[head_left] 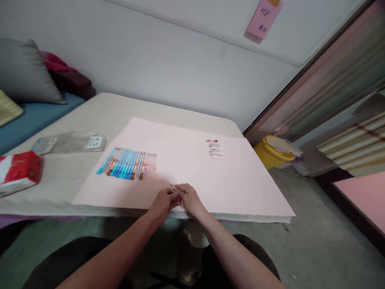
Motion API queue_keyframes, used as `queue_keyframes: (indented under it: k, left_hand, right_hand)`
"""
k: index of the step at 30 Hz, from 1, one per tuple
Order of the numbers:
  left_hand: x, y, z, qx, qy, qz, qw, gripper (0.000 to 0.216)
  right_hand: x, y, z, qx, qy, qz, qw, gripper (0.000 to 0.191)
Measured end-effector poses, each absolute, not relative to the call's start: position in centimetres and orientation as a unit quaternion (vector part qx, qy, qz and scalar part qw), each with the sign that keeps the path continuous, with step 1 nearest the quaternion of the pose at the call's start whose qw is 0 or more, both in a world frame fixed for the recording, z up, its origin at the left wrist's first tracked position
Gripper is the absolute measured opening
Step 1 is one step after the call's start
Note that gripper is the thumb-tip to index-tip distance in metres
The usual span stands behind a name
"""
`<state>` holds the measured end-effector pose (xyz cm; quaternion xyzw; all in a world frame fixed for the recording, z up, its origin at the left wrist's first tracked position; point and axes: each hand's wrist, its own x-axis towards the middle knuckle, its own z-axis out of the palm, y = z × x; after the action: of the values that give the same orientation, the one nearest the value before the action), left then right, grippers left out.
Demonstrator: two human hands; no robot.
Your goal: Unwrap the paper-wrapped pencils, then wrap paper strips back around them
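Note:
My left hand point(166, 199) and my right hand point(187, 196) meet at the front edge of a pale pink sheet. Both are closed around a small, light pen point(172, 187), whose thin dark tip points up and to the left; the fingers cover most of it. Beyond my left hand lies a row of slim pens point(129, 162), side by side, in blue, brown, grey and pinkish tones. Farther off to the right, several short pale pieces with dark tips point(215, 153) lie in a column, a brown one point(212, 141) at its far end.
The pink sheet point(240, 180) covers much of a cloth-covered table point(168, 112) against a white wall. At left lie a clear plastic sleeve point(72, 142) and a red-and-white packet point(21, 170). A yellow bucket point(270, 152) stands on the floor beyond the right edge.

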<state>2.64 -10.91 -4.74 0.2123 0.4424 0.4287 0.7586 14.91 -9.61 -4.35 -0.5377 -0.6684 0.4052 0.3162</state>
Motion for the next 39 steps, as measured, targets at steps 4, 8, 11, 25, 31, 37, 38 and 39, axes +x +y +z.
queue_keyframes:
  k: [4,8,11,25,31,37,38,39]
  left_hand:
    - [2.5,-10.7,-4.8,0.206,0.413,0.437,0.772,0.012]
    - [2.4,-10.6,-4.4,0.202,0.375,0.443,0.789,0.006]
    - [2.3,-10.6,-4.2,0.197,0.367,0.446,0.792,0.007]
    - [2.1,-10.6,-3.0,0.161,0.459,0.384,0.785,0.026]
    - [2.1,-10.1,-3.6,0.176,0.503,0.361,0.765,0.036]
    - [2.1,-9.7,-4.6,0.176,0.522,0.343,0.76,0.04]
    - [2.2,-9.6,-4.8,0.174,0.525,0.341,0.76,0.041]
    - [2.2,-9.5,-5.1,0.172,0.527,0.339,0.76,0.041]
  right_hand:
    - [14.6,-9.9,-3.7,-0.549,-0.702,0.351,0.288,0.029]
    - [14.4,-10.0,-3.1,-0.541,-0.725,0.331,0.268,0.025]
    - [14.5,-9.8,-2.9,-0.545,-0.735,0.318,0.251,0.022]
    - [18.9,-5.0,-4.1,-0.533,-0.79,0.243,0.182,0.019]
    - [29.0,0.3,-5.1,-0.61,-0.76,0.155,0.165,0.021]
    - [35.8,2.8,-7.4,-0.646,-0.736,0.104,0.175,0.017]
    - [36.4,3.1,-7.7,-0.644,-0.737,0.098,0.18,0.016]
    - [37.0,3.4,-7.9,-0.642,-0.738,0.093,0.185,0.015]
